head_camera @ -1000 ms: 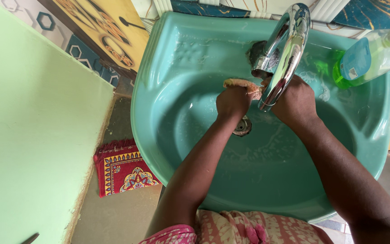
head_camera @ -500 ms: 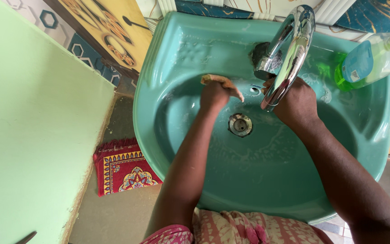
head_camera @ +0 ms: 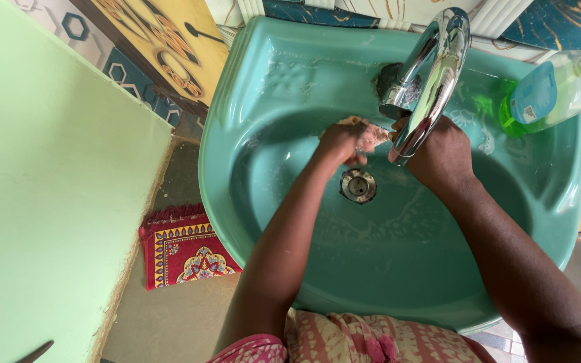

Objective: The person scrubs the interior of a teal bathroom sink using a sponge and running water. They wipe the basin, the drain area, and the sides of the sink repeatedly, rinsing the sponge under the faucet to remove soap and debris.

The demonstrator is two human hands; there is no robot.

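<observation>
At the far left you have a pale green wall, and at its bottom edge a dark, thin object is cut off by the frame; what it is cannot be made out. Next to the wall, down on the floor, a red patterned mat lies partly tucked under the rim of the teal sink.

Your left hand is inside the basin, up against its back wall just above the metal drain. Its fingers are curled tight around a small, sudsy scrub pad; only a pale, foamy edge of the pad shows past your knuckles, and the rest is buried in your fist.

The chrome tap arches over the basin from the back ledge, and its spout covers the spot where your two hands come close together. Your right hand sits just under and behind that spout, back of the hand towards you. Its fingers are hidden by the tap, so you cannot tell whether they are closed on anything or simply resting against the basin.

Further right, a clear bottle of green liquid with a blue label lies tilted on the sink's ledge, its top cut off by the picture's edge. Streaks of foam show on the basin beneath your right forearm.

At the bottom, pink patterned cloth of your clothing presses near the front rim.
</observation>
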